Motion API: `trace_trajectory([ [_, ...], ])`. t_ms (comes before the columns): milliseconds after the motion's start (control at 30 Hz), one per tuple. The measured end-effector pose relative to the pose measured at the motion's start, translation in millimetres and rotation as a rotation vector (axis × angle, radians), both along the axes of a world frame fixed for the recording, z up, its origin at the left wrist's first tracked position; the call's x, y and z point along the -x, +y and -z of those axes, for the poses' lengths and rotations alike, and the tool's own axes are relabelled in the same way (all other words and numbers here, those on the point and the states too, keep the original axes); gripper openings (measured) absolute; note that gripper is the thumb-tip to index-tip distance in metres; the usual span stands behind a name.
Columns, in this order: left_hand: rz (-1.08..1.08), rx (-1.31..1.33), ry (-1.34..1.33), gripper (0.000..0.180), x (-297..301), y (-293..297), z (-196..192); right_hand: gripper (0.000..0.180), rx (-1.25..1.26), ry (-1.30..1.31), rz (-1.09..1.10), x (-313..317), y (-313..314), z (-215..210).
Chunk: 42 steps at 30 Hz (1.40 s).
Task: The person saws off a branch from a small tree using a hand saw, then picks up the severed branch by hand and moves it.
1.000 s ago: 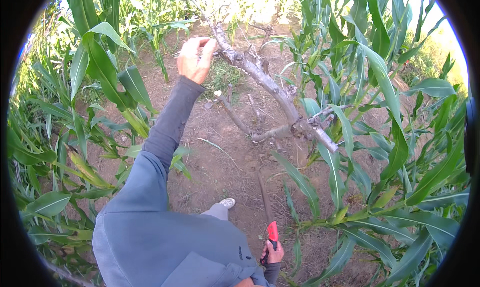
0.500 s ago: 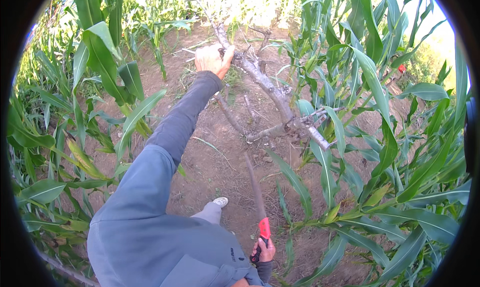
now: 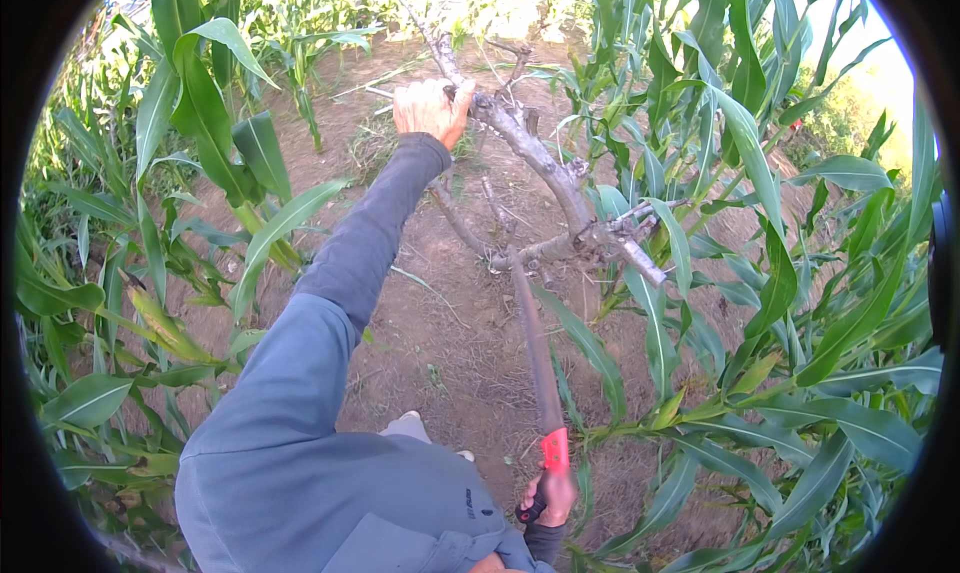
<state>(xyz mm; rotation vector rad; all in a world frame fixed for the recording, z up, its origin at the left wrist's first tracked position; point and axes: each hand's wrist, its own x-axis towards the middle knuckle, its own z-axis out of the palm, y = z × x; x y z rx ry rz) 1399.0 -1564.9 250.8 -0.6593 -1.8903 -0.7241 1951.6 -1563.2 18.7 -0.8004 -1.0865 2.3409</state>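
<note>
My left hand (image 3: 432,110) is closed around a thick grey-brown branch (image 3: 530,158) that slants from the upper middle down to the right. Stubs and knots stick out along it, and a side limb (image 3: 462,228) forks back toward the left. At the lower middle, my right hand (image 3: 555,498) grips a pruning saw (image 3: 537,353) by its red and black handle. The long, slightly curved blade points away from me. Its tip meets or overlaps the lower limb near the fork; I cannot tell whether it touches the wood.
Tall corn plants (image 3: 205,123) crowd the left side. More corn (image 3: 760,273) stands on the right, its long leaves reaching close to the branch and the saw. Brown soil (image 3: 410,333) with dry bits of straw lies below. My light shoe shows near the lower middle.
My right hand and the saw have shifted a little to the right, and the blade's tip now reaches up to the limb. My left hand stays on the branch, almost unmoved.
</note>
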Motion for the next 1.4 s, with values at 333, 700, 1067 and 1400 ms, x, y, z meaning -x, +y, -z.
trace_trajectory([
  [333, 0.042, -0.016, 0.070, 0.044, 10, 2, 2, 0.052, 0.064, 0.277, 0.120, 36, -16, -3],
  [700, 0.028, 0.022, 0.036, 0.049, 4, -3, 0, 0.056, 0.031, 0.402, 0.280, 79, -49, -24],
  [1067, 0.017, 0.055, -0.139, 0.060, -12, -10, -15, 0.054, 0.175, 0.389, 0.170, 107, -53, -25],
  [1400, 0.035, 0.022, -0.130, 0.057, -9, -5, -10, 0.057, 0.245, 0.378, 0.103, 108, -50, -17],
])
